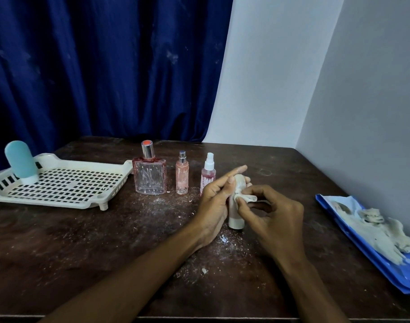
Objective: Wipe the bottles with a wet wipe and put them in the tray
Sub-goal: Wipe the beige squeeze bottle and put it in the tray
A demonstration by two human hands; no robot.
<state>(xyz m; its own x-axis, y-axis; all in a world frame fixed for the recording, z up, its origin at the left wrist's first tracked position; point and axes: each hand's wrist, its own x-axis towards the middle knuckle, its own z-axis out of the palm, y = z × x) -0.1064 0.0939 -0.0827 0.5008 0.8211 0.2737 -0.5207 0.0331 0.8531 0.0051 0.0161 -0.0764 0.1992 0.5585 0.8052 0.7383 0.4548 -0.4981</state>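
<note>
1 teal bottle (21, 162) is stood in tray (47, 201), 3 streaked spray bottles (182, 174) are left unwiped on table (94, 248), & mid-table a pale bottle (236, 222) is gripped by left hand (213, 206) & rubbed w/ wet wipe (247, 198) pinched by right hand (275, 221).

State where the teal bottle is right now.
In the head view, the teal bottle stands in the far left corner of the white tray, on the table's left side, well left of the square perfume bottle.

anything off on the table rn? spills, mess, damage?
Yes. White powder and crumbs are strewn over the table. The square perfume bottle, slim pink bottle and white-capped spray bottle are streaked with white residue. Soiled wipes lie heaped on the blue pack, right edge.
</note>
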